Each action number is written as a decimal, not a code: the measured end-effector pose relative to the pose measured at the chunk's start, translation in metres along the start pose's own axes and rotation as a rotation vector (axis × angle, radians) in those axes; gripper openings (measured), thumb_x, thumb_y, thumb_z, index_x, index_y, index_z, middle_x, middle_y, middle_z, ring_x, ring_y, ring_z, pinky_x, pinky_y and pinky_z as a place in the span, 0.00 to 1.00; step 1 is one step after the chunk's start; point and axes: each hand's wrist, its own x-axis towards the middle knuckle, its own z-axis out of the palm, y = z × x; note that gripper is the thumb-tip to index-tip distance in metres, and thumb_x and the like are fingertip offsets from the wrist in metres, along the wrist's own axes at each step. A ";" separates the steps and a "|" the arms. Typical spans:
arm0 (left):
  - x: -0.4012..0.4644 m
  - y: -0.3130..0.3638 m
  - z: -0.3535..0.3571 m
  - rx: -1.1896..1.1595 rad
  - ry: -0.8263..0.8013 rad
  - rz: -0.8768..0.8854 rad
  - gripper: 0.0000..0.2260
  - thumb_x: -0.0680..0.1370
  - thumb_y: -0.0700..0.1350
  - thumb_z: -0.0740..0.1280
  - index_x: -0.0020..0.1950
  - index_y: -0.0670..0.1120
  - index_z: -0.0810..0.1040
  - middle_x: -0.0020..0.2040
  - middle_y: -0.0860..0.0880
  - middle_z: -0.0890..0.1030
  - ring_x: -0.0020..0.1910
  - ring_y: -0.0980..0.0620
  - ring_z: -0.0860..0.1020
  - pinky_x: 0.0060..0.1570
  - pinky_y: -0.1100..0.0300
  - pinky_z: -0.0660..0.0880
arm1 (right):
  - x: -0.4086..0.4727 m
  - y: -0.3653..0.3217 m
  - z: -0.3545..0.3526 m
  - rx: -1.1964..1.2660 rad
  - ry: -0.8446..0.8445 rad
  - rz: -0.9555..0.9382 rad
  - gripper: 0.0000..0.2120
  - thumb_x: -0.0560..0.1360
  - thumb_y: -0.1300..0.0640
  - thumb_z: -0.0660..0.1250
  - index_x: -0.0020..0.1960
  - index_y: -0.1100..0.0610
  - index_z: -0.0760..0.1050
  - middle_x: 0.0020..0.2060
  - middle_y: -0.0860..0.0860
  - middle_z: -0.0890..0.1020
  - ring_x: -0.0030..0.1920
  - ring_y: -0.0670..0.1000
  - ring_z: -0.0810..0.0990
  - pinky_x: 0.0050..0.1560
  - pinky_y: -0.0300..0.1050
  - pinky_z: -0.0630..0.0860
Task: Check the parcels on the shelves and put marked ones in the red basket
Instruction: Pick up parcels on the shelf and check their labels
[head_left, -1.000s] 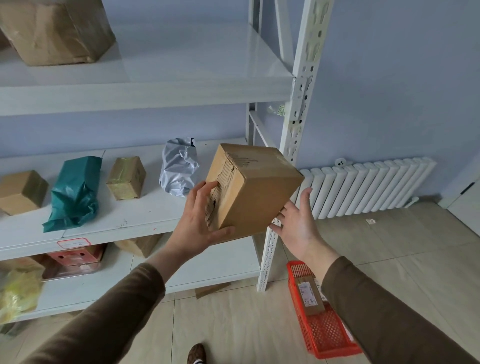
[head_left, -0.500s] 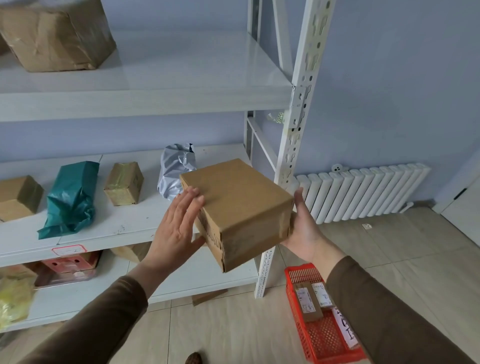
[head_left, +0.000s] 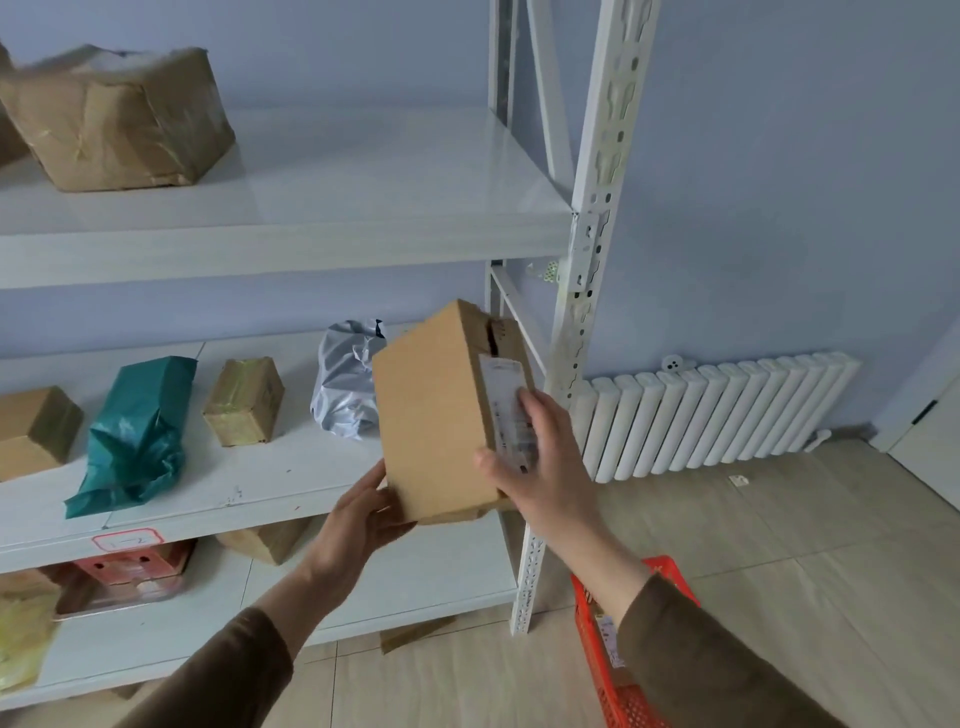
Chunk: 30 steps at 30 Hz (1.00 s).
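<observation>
I hold a brown cardboard box (head_left: 431, 410) upright in front of the middle shelf (head_left: 270, 499). A white shipping label (head_left: 506, 410) shows on its right face. My left hand (head_left: 358, 519) supports the box's bottom left corner. My right hand (head_left: 545, 462) grips the right face, fingers across the label. The red basket (head_left: 618, 675) stands on the floor at the lower right, mostly hidden behind my right sleeve, with a labelled parcel inside.
The middle shelf carries a grey crumpled bag (head_left: 345, 384), a small taped box (head_left: 244, 400), a teal bag (head_left: 135, 436) and a brown box (head_left: 34, 431). A large brown parcel (head_left: 114, 114) sits on the top shelf. White shelf upright (head_left: 582, 312); radiator (head_left: 717, 415) on the right wall.
I have turned the box upright, so the labelled face now shows on the right. My right hand moved onto that face, my left hand dropped beneath the box.
</observation>
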 end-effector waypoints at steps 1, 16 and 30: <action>0.002 -0.001 0.004 -0.112 0.017 -0.073 0.20 0.87 0.44 0.51 0.74 0.54 0.74 0.68 0.40 0.80 0.66 0.38 0.80 0.71 0.39 0.72 | -0.003 -0.001 0.005 -0.160 0.041 -0.026 0.46 0.67 0.23 0.62 0.78 0.41 0.56 0.76 0.36 0.60 0.73 0.40 0.64 0.62 0.41 0.76; 0.023 0.009 0.030 -0.312 0.003 -0.173 0.24 0.85 0.62 0.56 0.75 0.52 0.74 0.68 0.44 0.82 0.68 0.41 0.79 0.68 0.43 0.75 | 0.005 0.013 0.002 0.485 -0.034 0.101 0.24 0.84 0.52 0.62 0.78 0.41 0.62 0.66 0.38 0.78 0.67 0.38 0.77 0.72 0.44 0.73; 0.053 -0.004 0.060 -0.193 -0.004 -0.260 0.27 0.84 0.66 0.53 0.73 0.53 0.76 0.68 0.45 0.81 0.68 0.46 0.79 0.74 0.46 0.71 | 0.031 0.037 0.024 0.907 -0.100 0.683 0.23 0.76 0.33 0.67 0.67 0.42 0.78 0.60 0.49 0.86 0.63 0.54 0.82 0.65 0.63 0.77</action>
